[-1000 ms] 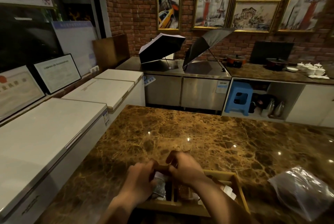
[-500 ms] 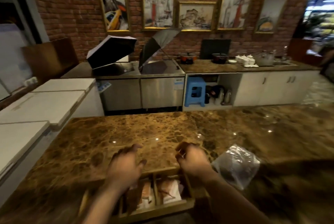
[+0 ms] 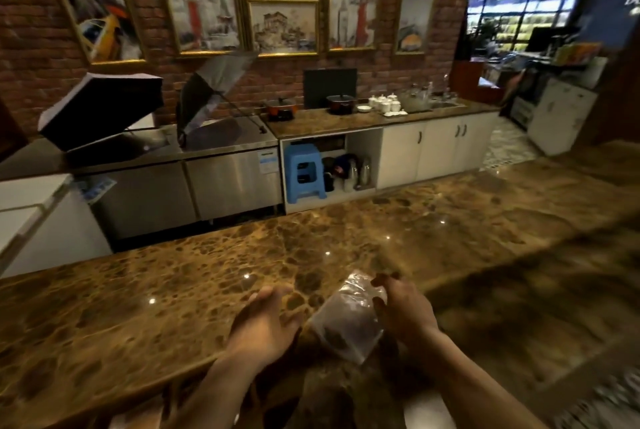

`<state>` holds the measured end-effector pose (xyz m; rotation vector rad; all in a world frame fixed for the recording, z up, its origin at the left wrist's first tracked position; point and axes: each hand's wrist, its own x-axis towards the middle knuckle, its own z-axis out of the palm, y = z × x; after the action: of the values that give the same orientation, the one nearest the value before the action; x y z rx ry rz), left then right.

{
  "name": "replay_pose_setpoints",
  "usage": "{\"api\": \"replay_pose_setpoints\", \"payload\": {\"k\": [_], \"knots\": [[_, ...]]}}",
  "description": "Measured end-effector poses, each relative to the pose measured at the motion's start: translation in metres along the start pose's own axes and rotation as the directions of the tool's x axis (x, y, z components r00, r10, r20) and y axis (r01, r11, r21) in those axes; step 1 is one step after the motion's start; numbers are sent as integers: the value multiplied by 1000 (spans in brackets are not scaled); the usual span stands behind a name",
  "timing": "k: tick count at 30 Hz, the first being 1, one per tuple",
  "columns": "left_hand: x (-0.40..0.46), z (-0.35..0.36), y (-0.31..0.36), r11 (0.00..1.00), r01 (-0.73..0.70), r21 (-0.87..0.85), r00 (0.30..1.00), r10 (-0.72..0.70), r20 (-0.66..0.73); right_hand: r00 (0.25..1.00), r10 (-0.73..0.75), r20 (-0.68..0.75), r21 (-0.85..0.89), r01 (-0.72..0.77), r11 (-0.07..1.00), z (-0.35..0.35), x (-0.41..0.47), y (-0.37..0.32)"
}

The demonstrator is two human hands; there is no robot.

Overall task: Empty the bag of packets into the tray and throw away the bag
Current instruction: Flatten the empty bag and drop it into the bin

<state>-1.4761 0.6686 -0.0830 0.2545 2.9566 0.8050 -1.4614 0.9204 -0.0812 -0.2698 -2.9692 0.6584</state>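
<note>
A clear, crumpled plastic bag (image 3: 348,319) lies on the brown marble counter (image 3: 145,307) near its front edge, with something dark showing through it. My right hand (image 3: 403,311) is at the bag's right edge, with thumb and fingers pinching its upper right corner. My left hand (image 3: 265,323) hovers just left of the bag, palm turned toward it, fingers extended and holding nothing. The wooden tray with the packets is out of view.
Beyond the counter is a gap, then a steel cabinet (image 3: 187,193) with two open umbrellas (image 3: 104,106) on top. A blue stool (image 3: 304,172) stands under a back counter with pots and white teaware (image 3: 384,104). White chest freezers (image 3: 31,214) stand at left.
The view swung right and the tray dropped out of sight. Both hands left the tray; my right hand reached the bag and my left hand came up beside it.
</note>
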Motion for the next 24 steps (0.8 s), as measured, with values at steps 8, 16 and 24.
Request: {"api": "replay_pose_setpoints", "payload": {"k": [8, 16, 24], "knots": [[37, 49, 45, 998, 59, 28, 997, -60, 44, 997, -53, 56, 46, 50, 998, 7, 22, 60], [40, 82, 51, 979, -141, 145, 980, 117, 161, 989, -140, 54, 24, 139, 990, 27, 45, 77], [45, 95, 6, 924, -277, 264, 942, 207, 264, 949, -306, 77, -81, 312, 947, 58, 39, 89]]}}
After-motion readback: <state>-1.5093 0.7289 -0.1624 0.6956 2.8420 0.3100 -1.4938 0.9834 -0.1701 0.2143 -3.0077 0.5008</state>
